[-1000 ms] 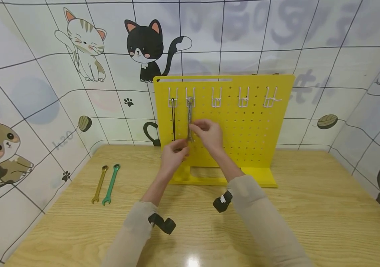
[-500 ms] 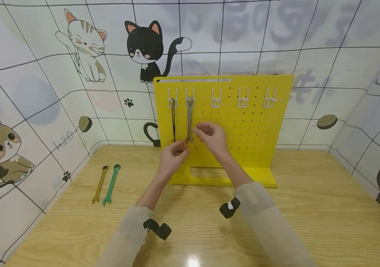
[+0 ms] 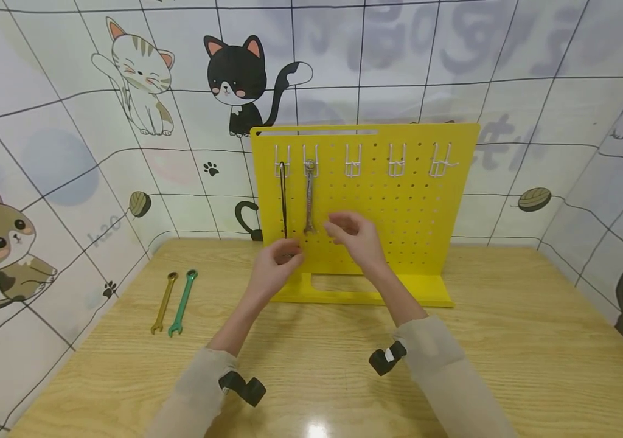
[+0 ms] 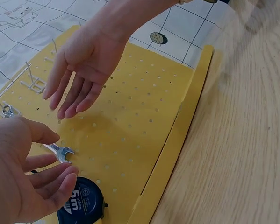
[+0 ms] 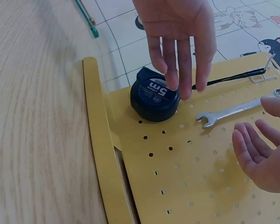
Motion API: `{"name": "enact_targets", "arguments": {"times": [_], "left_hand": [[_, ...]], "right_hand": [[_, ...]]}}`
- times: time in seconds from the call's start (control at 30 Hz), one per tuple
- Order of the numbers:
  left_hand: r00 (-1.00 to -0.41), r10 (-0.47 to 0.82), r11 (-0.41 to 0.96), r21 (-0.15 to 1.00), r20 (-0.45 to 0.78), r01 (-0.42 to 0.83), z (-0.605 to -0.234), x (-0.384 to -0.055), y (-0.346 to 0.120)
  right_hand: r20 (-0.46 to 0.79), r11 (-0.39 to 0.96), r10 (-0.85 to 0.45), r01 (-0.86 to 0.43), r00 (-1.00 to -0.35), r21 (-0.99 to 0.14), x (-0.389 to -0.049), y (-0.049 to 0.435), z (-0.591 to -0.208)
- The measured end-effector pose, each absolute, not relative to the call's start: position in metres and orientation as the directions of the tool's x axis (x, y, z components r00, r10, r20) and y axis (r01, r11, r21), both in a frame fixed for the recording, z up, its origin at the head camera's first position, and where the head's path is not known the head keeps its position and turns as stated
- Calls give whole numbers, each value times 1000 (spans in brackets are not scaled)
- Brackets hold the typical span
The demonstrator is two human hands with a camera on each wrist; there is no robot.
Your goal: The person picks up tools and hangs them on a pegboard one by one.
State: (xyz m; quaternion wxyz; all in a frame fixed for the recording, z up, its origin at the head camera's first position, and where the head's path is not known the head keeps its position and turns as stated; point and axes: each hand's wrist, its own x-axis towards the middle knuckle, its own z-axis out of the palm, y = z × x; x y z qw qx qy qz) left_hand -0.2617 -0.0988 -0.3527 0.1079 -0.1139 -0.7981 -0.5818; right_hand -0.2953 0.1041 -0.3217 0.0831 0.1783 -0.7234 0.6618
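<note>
A silver wrench [image 3: 309, 198] hangs by its ring end from the second hook of the yellow pegboard [image 3: 399, 225]. To its left a dark tape measure marked 5m [image 5: 154, 95] hangs by a black cord [image 3: 283, 201] from the first hook; in the head view my left hand hides its body. My left hand [image 3: 275, 267] hovers before the board's lower left, fingers loosely bent and holding nothing. Right of the wrench's lower end, apart from it, is my right hand [image 3: 358, 240], relaxed and without anything in its grasp.
A gold wrench [image 3: 164, 303] and a green wrench [image 3: 182, 303] lie side by side on the wooden table [image 3: 311, 347] at the left. Three further white hooks [image 3: 353, 161] line the board's upper part. A cat-patterned wall covering [image 3: 191, 121] stands behind.
My right hand has let go of the silver wrench and moved right and down. The left hand has drawn away from the wrench's lower end, down and left. The wrench stays hanging.
</note>
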Motion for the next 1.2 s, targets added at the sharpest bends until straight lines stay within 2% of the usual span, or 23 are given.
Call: {"name": "enact_targets", "arguments": {"times": [0.23, 0.5, 1.2], "left_hand": [[-953, 73, 349, 888, 293, 299, -355, -255, -109], [-952, 79, 398, 866, 297, 303, -363, -249, -128], [-977, 7, 540, 822, 213, 183, -383, -233, -191]], "right_hand": [[330, 79, -170, -346, -929, -935, -287, 107, -327], [303, 34, -224, -318, -926, -947, -278, 106, -336], [231, 68, -284, -260, -931, -963, -272, 83, -358]]}}
